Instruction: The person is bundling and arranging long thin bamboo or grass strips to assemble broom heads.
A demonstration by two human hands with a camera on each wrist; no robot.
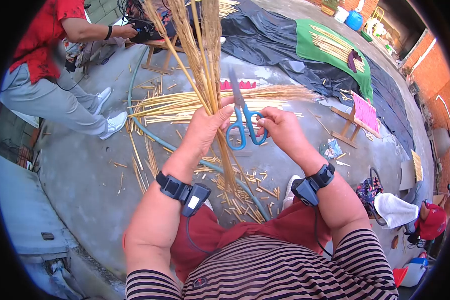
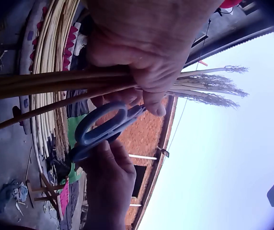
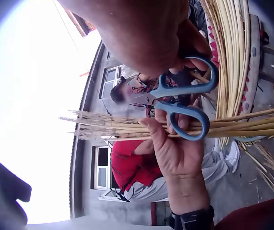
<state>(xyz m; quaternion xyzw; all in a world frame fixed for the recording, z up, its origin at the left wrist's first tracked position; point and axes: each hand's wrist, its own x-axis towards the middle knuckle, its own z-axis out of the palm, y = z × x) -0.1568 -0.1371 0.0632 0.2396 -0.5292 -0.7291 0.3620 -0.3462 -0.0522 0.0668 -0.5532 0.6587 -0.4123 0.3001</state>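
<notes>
My left hand [image 1: 205, 128] grips an upright bundle of dry stalks [image 1: 213, 65] with feathery tops. The lower ends of the stalks hang below the fist. My right hand [image 1: 283, 131] pinches one handle loop of a pair of blue-handled scissors [image 1: 239, 127]. Their blades point up, right beside the left thumb. In the left wrist view the scissors [image 2: 101, 122] lie just under the stalks [image 2: 41, 85]. From the right wrist the two handle loops stand spread apart, and the left hand [image 3: 180, 155] wraps the stalks [image 3: 247, 127] behind them.
Ahead lies a pile of cut stalks [image 1: 180, 106] on a low bench. Short cut pieces [image 1: 245, 200] litter the concrete around my feet, with a hose [image 1: 162, 142] across it. A person in a red shirt [image 1: 42, 40] stands at the left. A small wooden stool [image 1: 352, 120] is at the right.
</notes>
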